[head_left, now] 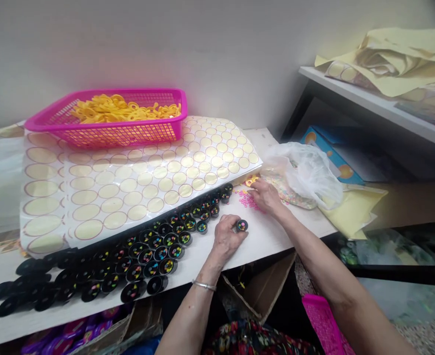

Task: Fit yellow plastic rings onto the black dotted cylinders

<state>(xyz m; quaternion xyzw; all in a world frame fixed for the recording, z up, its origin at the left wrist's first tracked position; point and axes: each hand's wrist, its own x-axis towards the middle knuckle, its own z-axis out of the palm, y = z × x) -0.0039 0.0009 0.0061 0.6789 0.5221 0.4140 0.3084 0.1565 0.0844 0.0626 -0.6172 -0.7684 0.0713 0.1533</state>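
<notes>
My left hand [228, 232] rests on the white table [265, 236] with its fingers closed round a small black cup [241, 225] that holds coloured beads. My right hand [265, 195] is further back, fingers pinched down over a scatter of small pink beads [246, 198]; what it holds is too small to see. Several rows of black cups [165, 244] filled with coloured beads run diagonally to the left of my left hand. Empty black cups and lids [36, 291] lie at the left end.
Sheets of round stickers [136, 177] cover the table's back. A pink basket [110, 116] of yellow rings stands on them. A plastic bag [306, 172] of beads lies right of my right hand. A shelf [380, 106] carries yellow paper. Cardboard boxes [265, 286] stand below the table.
</notes>
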